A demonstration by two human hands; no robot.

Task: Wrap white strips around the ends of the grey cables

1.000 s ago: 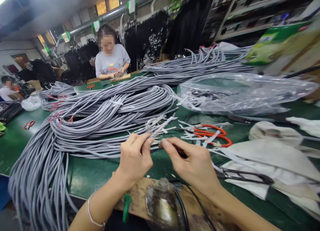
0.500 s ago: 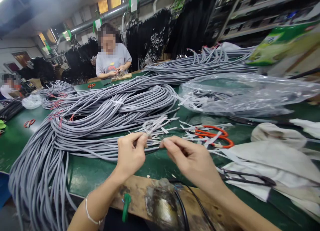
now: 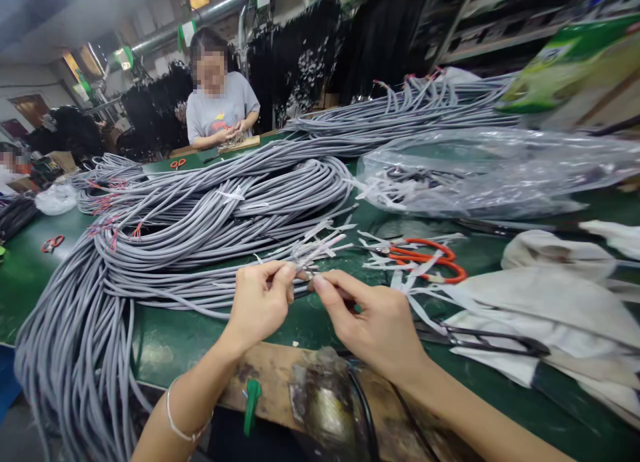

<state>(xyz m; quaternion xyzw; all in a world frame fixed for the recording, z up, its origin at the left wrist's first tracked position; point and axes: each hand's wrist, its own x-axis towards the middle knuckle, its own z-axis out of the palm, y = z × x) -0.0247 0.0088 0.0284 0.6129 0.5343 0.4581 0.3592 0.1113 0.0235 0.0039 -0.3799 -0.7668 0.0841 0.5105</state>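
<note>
My left hand (image 3: 260,305) is closed in a pinch, thumb against the forefinger, in front of the grey cables. What looks like the thin end of a cable (image 3: 307,275) peeks out at its fingertips. From the other side my right hand (image 3: 367,315) pinches at that same end, and the two hands' fingertips nearly meet. Fingers hide most of the piece. Right behind them lies a small heap of white strips (image 3: 320,245). A large bundle of grey cables (image 3: 210,229) spreads to the left and hangs over the table's edge.
Orange-handled scissors (image 3: 425,259) lie right of my hands, beside black-handled pliers (image 3: 495,339) and white cloth (image 3: 555,302). A clear plastic bag (image 3: 480,175) is behind. Near me sits a wooden board (image 3: 270,375) with a stained metal lump (image 3: 327,402). A person (image 3: 220,95) works across the green table.
My right hand has moved slightly left, closing the small gap between the fingertips. The view has tilted a little, shifting the scene upward. My left hand keeps its pinch.
</note>
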